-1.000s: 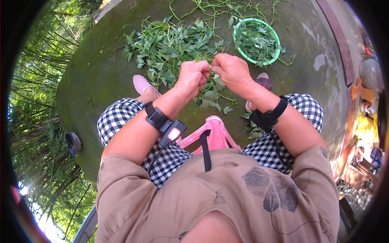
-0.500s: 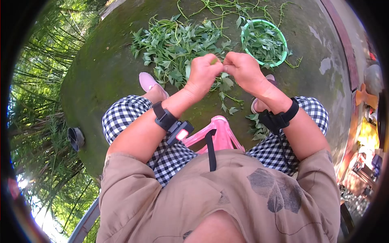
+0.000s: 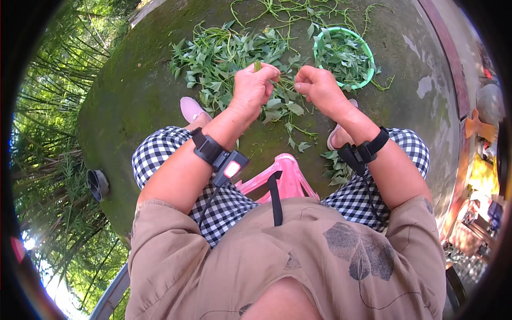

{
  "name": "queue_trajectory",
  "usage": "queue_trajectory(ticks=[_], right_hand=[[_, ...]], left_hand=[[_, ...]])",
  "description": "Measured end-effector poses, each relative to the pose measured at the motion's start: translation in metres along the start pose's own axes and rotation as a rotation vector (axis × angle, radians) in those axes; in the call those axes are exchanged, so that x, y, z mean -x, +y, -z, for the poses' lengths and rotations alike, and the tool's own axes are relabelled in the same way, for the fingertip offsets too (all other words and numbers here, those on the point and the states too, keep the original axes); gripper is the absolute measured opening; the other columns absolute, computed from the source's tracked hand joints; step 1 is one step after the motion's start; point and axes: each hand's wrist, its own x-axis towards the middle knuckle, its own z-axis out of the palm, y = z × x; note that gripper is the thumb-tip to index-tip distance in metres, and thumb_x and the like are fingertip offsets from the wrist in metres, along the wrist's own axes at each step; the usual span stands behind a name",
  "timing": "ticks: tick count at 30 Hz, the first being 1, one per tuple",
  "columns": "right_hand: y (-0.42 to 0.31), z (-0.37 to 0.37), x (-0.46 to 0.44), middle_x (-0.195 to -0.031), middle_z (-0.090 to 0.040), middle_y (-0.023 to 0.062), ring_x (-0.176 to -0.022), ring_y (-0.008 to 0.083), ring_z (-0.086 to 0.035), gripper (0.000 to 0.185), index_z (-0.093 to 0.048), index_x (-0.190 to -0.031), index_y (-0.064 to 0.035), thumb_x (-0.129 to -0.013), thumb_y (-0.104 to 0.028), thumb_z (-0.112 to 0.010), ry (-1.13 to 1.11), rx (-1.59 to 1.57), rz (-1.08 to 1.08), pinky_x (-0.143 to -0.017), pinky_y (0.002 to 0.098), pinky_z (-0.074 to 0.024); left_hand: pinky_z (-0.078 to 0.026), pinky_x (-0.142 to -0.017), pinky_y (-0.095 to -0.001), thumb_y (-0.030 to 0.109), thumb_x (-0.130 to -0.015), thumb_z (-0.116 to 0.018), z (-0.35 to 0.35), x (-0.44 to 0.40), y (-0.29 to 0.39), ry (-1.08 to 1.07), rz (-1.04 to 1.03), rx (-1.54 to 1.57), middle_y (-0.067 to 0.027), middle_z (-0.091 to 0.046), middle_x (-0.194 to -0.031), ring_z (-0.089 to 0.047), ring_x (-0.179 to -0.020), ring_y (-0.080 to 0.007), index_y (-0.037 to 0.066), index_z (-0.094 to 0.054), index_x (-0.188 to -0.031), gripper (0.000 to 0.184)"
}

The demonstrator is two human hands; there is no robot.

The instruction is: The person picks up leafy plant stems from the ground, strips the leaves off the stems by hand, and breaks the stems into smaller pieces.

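Observation:
My left hand (image 3: 252, 89) is closed, with a green stem (image 3: 257, 65) poking up between its thumb and fingers. To its right, with a gap between them, my right hand (image 3: 319, 92) is pinched closed; anything within that pinch is too small to make out. Just beyond and under my hands, a heap of leafy green vines (image 3: 221, 53) lies on the ground. A light green basket (image 3: 372, 56) full of picked leaves stands beyond my right hand.
Long bare green stems (image 3: 298, 10) lie at the far side of the mossy ground (image 3: 138, 80). Between my knees is a pink plastic stool (image 3: 288, 173). Some loose leaves (image 3: 337, 169) rest near my right foot. A dark pot (image 3: 98, 184) lies at the left edge.
My hands were together at the fingertips and are now apart. The left hand has moved left and turned, showing the stem; the right has shifted little.

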Motion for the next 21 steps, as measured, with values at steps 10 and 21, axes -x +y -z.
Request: queue_trajectory(ticks=[10,21], right_hand=[[0.022,0.01,-0.006,-0.073,-0.065,0.0138,-0.066,0.0266,-0.062,0.013,-0.064,-0.084,-0.0024,-0.076,-0.012,-0.068,0.076,-0.009,-0.024,-0.063,0.0371,-0.0478],[0.008,0.003,0.003,-0.08,-0.065,0.0112,-0.07,0.029,-0.064,0.009,-0.062,-0.086,-0.0063,-0.079,-0.011,-0.065,0.141,0.161,0.379,-0.062,0.0378,-0.0495]], left_hand=[[-0.029,-0.038,-0.0227,0.012,-0.087,-0.057,0.017,-0.009,0.023,-0.081,0.013,-0.13,-0.004,-0.057,-0.065,-0.042,-0.044,-0.0059,0.004,-0.06,-0.102,0.018],[-0.025,-0.041,-0.0192,0.017,-0.083,-0.066,0.0,-0.001,0.01,-0.227,0.052,-0.367,0.0053,-0.051,-0.06,-0.039,-0.047,-0.0015,0.007,-0.07,-0.093,0.015]])
